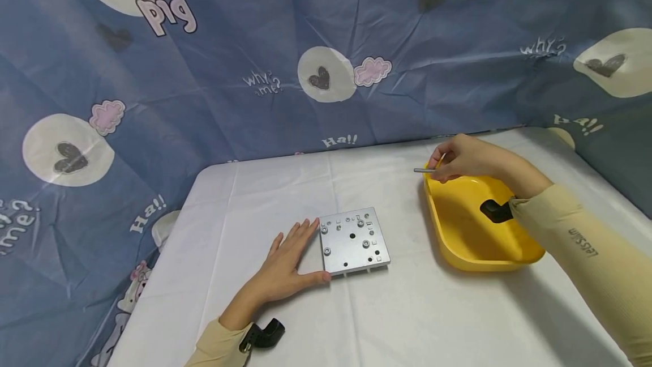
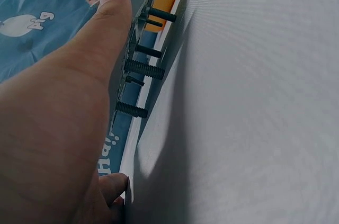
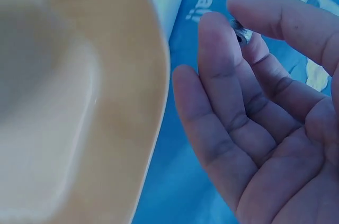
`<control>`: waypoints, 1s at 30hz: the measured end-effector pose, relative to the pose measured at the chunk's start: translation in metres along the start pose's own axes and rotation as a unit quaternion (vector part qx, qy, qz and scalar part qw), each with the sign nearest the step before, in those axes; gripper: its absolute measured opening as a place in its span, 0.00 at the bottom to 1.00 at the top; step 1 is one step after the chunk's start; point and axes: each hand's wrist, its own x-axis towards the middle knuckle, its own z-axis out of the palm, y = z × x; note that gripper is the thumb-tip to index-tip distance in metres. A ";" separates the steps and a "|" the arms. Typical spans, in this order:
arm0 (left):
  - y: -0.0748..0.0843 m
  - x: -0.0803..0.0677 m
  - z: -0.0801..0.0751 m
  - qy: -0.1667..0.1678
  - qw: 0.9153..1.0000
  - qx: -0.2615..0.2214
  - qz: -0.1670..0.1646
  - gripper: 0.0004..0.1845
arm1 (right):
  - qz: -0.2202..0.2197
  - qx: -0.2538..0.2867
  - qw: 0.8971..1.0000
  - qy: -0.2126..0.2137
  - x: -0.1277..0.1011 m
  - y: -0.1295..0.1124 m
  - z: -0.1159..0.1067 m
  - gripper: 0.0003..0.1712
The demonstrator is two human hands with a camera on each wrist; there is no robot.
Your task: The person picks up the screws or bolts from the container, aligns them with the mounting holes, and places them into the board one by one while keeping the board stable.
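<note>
Two hands are busy on a table draped in a white cloth (image 1: 417, 310). The left hand (image 1: 285, 262) lies flat on the cloth with fingers straight, pressed up against the left edge of a square grey metal plate (image 1: 354, 241), thumb running along its near corner. That plate sits roughly mid-table and has several small screws (image 1: 361, 223) set in its holes; from the left wrist view their dark threaded shanks (image 2: 139, 66) poke out underneath, so the plate stands a bit off the cloth.

Over on the right, the right hand (image 1: 466, 158) hovers above the far rim of a yellow plastic tray (image 1: 458, 242) and pinches a thin metal pin (image 1: 424, 170) between thumb and fingertips, with the pin sticking out to the left past the tray's edge. The right wrist view shows its small silvery end (image 3: 241, 32) caught between thumb and forefinger, the other fingers loose. The tray sits just right of the plate, not touching it.

Behind it all hangs a blue cartoon curtain (image 1: 229, 44) printed with "pig", "why? me?" and "Ha!!". Both arms wear beige sleeves (image 1: 596, 254).
</note>
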 end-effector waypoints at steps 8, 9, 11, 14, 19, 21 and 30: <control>-0.003 -0.002 0.001 0.003 1.000 0.003 0.002 0.62 | -0.033 -0.004 0.999 -0.013 0.005 -0.020 0.017 0.14; -0.003 -0.002 0.001 0.004 1.000 0.003 0.003 0.62 | -0.037 -0.006 0.999 -0.014 0.006 -0.021 0.019 0.14; -0.002 -0.002 0.000 0.003 1.000 0.001 0.001 0.62 | -0.047 -0.012 0.999 -0.016 0.009 -0.024 0.023 0.13; -0.001 -0.001 0.000 0.004 1.000 0.000 0.002 0.63 | -0.059 -0.015 0.998 -0.020 0.013 -0.027 0.029 0.13; 0.001 -0.001 -0.001 0.000 1.000 -0.002 0.002 0.63 | -0.069 -0.014 0.997 -0.032 0.020 -0.036 0.042 0.12; 0.001 -0.001 -0.002 -0.001 1.000 -0.003 0.000 0.63 | -0.075 -0.018 0.996 -0.032 0.022 -0.042 0.045 0.11; -0.001 0.000 0.000 -0.004 1.000 0.005 -0.002 0.63 | -0.097 -0.024 0.993 -0.055 0.028 -0.049 0.061 0.12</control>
